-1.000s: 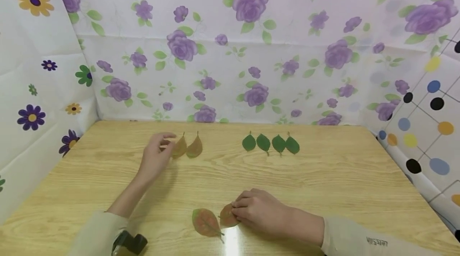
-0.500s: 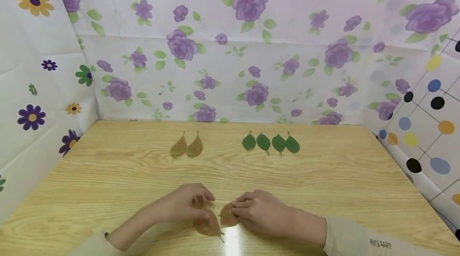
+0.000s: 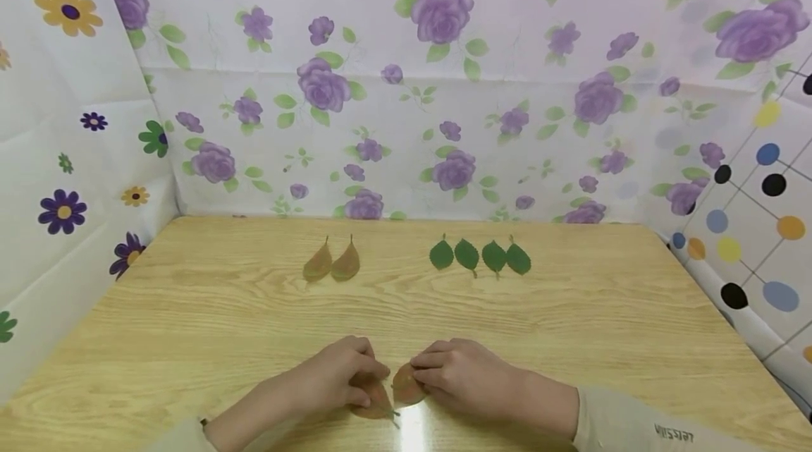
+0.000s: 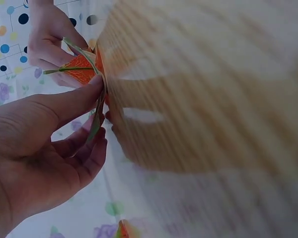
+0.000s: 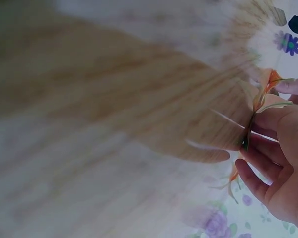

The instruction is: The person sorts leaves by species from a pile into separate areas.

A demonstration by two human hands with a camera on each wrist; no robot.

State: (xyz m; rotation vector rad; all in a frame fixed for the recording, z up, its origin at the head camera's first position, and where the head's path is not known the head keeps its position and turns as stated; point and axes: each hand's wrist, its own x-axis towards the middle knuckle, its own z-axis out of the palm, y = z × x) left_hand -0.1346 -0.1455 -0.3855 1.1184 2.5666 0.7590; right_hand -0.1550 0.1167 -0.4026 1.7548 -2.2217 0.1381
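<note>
Two reddish-orange artificial leaves lie at the near middle of the table. My left hand (image 3: pixel 336 376) has thumb and fingertips on the left leaf (image 3: pixel 378 399), whose stem points toward me. In the left wrist view that leaf (image 4: pixel 97 99) shows edge-on between thumb and fingers, close to the wood. On the other side, my right hand (image 3: pixel 466 376) pinches the right leaf (image 3: pixel 407 385) by its right part, covering much of it. Its orange veined face (image 4: pixel 82 69) appears beyond my left thumb in the left wrist view. A narrow gap separates the two leaves in the head view.
Two brownish-orange leaves (image 3: pixel 318 263) stand side by side at the back left of the wooden table (image 3: pixel 222 311). Several green leaves (image 3: pixel 466 254) form a row at the back right. Floral sheeting (image 3: pixel 393 127) rises behind the table's far edge, with patterned sheets at both sides.
My left hand has come back from the brownish leaves at the back left to the near left leaf and taken hold of it. My right hand stays on the right leaf.
</note>
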